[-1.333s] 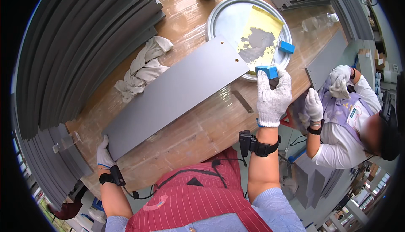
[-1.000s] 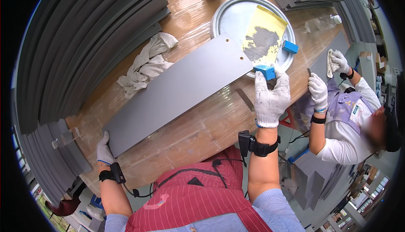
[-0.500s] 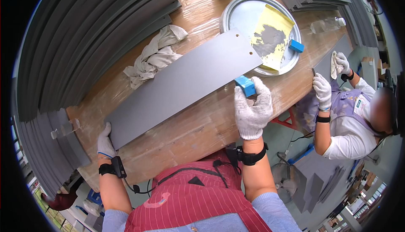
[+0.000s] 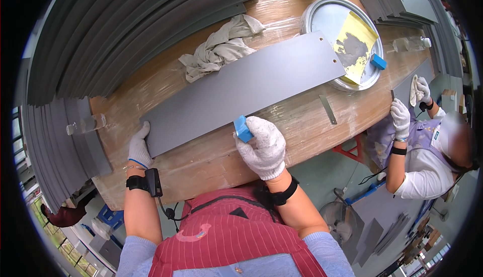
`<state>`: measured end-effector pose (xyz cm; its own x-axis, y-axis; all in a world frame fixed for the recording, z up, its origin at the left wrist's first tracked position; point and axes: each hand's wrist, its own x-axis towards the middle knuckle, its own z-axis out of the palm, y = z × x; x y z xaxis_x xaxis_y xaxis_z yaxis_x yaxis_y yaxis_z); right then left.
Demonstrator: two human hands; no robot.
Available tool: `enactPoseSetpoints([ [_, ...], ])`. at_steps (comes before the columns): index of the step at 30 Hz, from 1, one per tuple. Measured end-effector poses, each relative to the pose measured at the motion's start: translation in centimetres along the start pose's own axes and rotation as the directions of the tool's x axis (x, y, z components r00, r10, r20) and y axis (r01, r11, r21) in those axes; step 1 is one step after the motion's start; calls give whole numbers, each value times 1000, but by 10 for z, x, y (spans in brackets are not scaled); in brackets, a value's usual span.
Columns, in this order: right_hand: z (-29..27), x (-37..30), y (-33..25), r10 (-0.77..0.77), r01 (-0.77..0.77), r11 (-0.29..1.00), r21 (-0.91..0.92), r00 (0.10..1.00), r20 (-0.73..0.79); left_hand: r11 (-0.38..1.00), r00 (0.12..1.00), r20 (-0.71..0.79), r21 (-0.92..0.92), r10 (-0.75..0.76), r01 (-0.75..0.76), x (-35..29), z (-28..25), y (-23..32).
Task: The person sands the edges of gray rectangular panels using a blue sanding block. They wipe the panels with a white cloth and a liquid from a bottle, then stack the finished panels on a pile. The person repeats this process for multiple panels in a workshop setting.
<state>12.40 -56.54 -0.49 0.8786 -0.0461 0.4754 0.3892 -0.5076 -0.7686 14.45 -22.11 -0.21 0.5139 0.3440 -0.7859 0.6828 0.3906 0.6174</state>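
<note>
A long grey panel [image 4: 241, 93] lies slantwise across the table, its far right end with two small holes resting over the rim of a round lid. My gloved left hand [image 4: 140, 144] grips the panel's left end, thumb along the edge and some fingers hidden. Between thumb and fingers, my gloved right hand [image 4: 265, 148] pinches a small blue block [image 4: 243, 128] at the panel's near long edge. Whether the block touches that edge, I cannot tell. A thin metal scraper blade [image 4: 327, 109] lies on the table right of the panel.
Grey panel stacks [image 4: 136, 30] rise at the far left. A crumpled cloth [image 4: 219, 48] lies behind the panel. The round lid [image 4: 308, 18] holds a yellow sheet [image 4: 370, 38] with grey paste and another blue block [image 4: 378, 61]. A co-worker [image 4: 422, 146] handles a cloth at right.
My right hand has moved left along the panel's near edge with the blue block. The scraper blade, hidden before, now shows. The whole view has shifted rightward.
</note>
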Motion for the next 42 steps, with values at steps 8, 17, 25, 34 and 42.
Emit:
enactPoseSetpoints([
  [8,-4,6,15,129,-189,962,-198,951,-283,998,999,45,-66,24,-21,8,-13,-11],
  [17,52,-33,-48,84,-86,996,-15,994,-71,977,986,163,-215,48,-12,-13,-23,-2],
  [25,43,-30,-51,313,-298,950,96,911,-270,965,928,363,-262,82,17,-63,-31,32],
  [34,59,-22,-154,-31,26,981,194,999,21,953,837,527,-303,146,24,-100,-32,50],
  [42,54,-16,-177,-176,168,984,66,975,140,960,799,566,-276,202,-48,-115,-24,50],
])
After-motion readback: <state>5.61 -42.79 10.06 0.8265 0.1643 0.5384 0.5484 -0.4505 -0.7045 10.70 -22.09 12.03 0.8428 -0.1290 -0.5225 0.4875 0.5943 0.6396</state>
